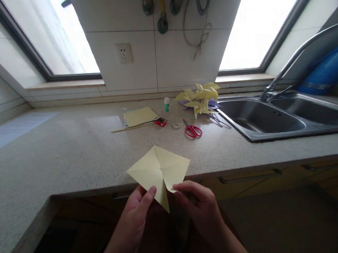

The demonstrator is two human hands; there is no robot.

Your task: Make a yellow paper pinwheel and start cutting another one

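A square of pale yellow paper (pixel 148 167), creased and slit from its corners toward the middle, is held between my two hands over the counter's front edge. My left hand (pixel 138 211) pinches its lower left edge, thumb on top. With thumb and forefinger, my right hand (pixel 197 200) grips the corner at the lower right, which curls inward beside a slit. Beyond the paper lie red-handled scissors (pixel 194 131), a small roll of clear tape (pixel 176 125) and a red box (pixel 161 121).
Yellow and purple paper pinwheels (pixel 201 98) are heaped by the sink (pixel 259 116). A glue stick (pixel 166 104) stands near the wall. Yellow paper sheets (pixel 140 116) lie beside a thin wooden stick (pixel 132 127). White printed paper (pixel 18 128) rests on the counter (pixel 82 153) at left.
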